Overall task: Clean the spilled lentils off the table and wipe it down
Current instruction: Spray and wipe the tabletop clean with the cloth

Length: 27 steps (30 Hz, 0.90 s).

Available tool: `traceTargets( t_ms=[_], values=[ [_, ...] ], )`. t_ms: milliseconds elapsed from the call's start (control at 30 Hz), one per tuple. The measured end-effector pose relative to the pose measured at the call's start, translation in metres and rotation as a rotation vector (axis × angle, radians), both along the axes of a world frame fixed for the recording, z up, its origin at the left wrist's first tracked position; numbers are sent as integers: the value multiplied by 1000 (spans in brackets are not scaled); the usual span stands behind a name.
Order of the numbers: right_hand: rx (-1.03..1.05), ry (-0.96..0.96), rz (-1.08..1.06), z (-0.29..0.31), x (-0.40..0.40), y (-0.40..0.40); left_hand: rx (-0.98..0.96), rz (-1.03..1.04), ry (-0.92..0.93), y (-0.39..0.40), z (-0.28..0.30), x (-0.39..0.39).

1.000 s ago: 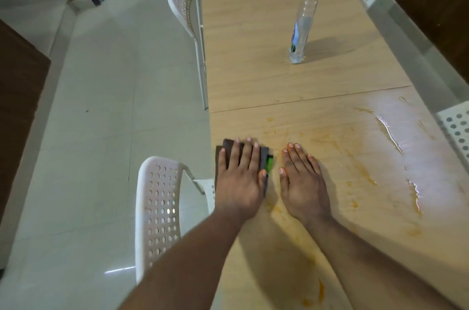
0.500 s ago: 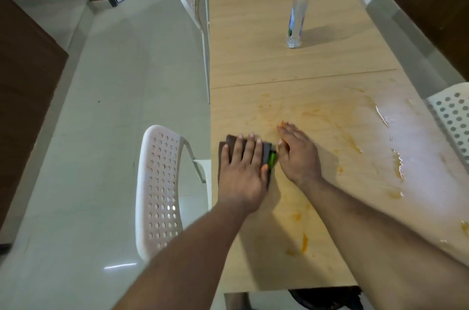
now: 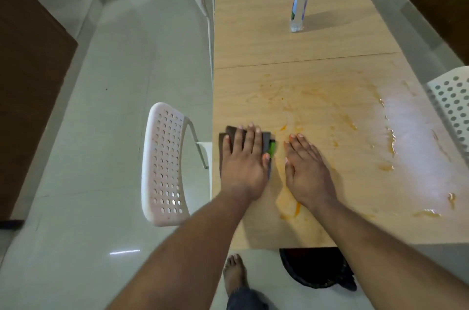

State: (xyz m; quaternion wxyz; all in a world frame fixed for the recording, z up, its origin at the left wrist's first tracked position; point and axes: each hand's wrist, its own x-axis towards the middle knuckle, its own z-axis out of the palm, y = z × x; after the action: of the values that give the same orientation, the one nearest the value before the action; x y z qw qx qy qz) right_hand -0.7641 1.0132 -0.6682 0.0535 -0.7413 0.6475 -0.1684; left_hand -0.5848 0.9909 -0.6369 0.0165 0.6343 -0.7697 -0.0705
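Lentil mess is mostly just orange smears [image 3: 289,208] and wet streaks across the near half of the table [image 3: 317,81] now, no real pile left, so I'd say wiping is only partway. My left hand [image 3: 242,165] presses flat on the dark cloth [image 3: 266,142] at the table's left edge, right hand [image 3: 308,172] flat beside it, holding nothing. Bin [image 3: 317,269] sits below the near edge.

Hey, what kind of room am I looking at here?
Probably a dining area in a home or a canteen. A long wooden table smeared with orange food spill, white perforated chairs pulled up along its sides, and a glossy tiled floor all suggest a place for eating.
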Motion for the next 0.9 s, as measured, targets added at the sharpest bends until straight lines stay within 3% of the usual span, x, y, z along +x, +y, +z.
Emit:
traceTargets(
  t_ms=[167, 433, 667, 900],
  values=[
    [35, 22, -8, 8, 2, 2, 57, -7, 10, 77, 2, 24],
    [13, 8, -6, 3, -1, -1, 11, 121, -23, 17, -9, 10],
    [89, 19, -21, 14, 3, 6, 68, 6, 16, 149, 1, 13],
    [80, 41, -23, 10, 4, 4, 33, 149, -32, 29, -4, 24]
  ],
)
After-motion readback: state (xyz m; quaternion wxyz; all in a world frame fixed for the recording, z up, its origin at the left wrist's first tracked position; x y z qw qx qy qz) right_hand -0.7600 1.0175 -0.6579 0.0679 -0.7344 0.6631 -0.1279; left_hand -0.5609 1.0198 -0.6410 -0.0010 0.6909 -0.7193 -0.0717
